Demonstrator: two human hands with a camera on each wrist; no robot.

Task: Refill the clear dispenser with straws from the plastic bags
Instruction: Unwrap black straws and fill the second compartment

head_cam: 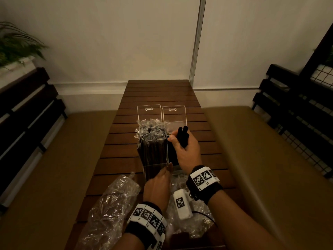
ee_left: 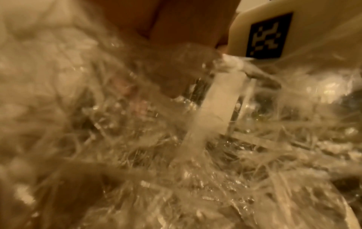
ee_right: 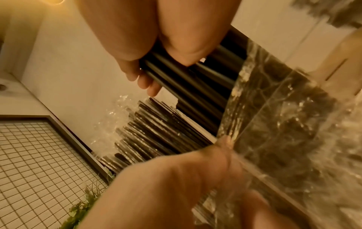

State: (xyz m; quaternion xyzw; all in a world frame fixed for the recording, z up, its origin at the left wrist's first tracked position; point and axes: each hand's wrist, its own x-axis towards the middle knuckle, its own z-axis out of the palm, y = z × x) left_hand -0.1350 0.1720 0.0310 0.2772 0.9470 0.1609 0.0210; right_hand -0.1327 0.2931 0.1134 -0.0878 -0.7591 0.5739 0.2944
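A clear two-bay dispenser (head_cam: 149, 112) stands mid-table. Its left bay is packed with wrapped black straws (head_cam: 153, 141), also seen in the right wrist view as wrapped straws (ee_right: 149, 136). My right hand (head_cam: 178, 141) grips a bundle of bare black straws (head_cam: 182, 134) upright in the top of the right bay; the fingers curl round these bare straws (ee_right: 186, 80). My left hand (head_cam: 162, 175) pinches the dispenser's low front wall (ee_right: 274, 124), thumb on the edge. The left wrist view shows only blurred crumpled plastic (ee_left: 176, 155).
An empty crumpled plastic bag (head_cam: 111, 210) lies front left on the slatted wooden table (head_cam: 158, 91). More plastic wrap (head_cam: 198, 226) lies under my right wrist. Padded benches (head_cam: 261, 150) flank the table, and a wall stands behind it.
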